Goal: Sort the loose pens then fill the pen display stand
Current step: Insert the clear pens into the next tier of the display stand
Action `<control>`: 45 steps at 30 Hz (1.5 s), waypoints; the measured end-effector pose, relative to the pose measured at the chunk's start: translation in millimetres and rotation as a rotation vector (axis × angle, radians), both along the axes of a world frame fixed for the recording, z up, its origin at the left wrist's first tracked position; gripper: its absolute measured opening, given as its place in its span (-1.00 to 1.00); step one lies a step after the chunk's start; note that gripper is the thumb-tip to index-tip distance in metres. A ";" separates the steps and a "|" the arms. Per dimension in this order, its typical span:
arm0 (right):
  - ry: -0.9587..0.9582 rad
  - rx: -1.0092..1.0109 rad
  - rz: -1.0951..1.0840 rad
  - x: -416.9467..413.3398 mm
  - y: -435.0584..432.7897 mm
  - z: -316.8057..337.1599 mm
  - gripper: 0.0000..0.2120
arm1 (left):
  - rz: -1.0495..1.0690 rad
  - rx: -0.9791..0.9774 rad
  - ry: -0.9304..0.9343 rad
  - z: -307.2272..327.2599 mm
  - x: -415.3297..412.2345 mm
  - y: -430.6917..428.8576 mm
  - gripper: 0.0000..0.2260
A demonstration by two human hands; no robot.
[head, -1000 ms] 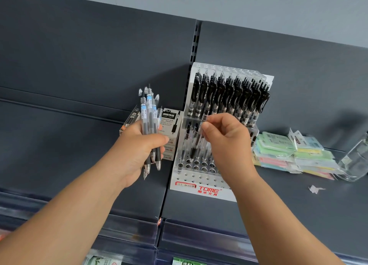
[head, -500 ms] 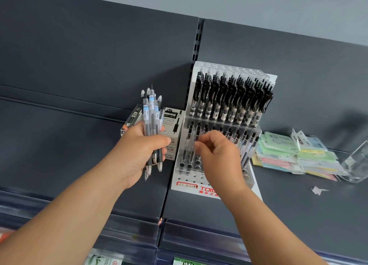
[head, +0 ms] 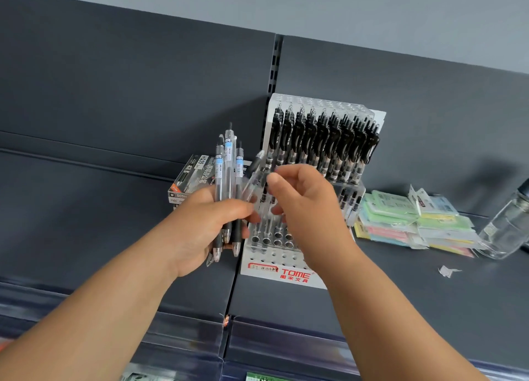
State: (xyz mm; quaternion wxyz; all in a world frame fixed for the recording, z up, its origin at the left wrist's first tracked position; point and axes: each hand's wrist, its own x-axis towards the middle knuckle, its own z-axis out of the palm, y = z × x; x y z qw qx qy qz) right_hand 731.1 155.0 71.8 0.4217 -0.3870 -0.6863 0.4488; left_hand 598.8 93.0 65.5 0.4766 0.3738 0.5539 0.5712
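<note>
Left hand (head: 200, 226) grips the pens (head: 227, 163) upright; right hand (head: 303, 209) pinches one clear pen (head: 253, 180), tilted toward one o'clock, the stand's (head: 286, 269) empty holes (head: 272, 237) just below at six o'clock.

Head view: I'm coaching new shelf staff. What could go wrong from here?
1. The left hand grips a fanned bundle of clear blue-labelled pens; drawing one out may drag neighbours loose.
2. The tilted clear pen pinched by the right hand could knock black-clipped pens standing in the white perforated display stand.
</note>
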 end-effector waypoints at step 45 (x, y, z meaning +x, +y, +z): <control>-0.088 0.218 -0.149 25.1 22.9 -21.1 -0.85 | 0.124 -0.030 -0.031 -9.0 -1.1 1.8 -0.85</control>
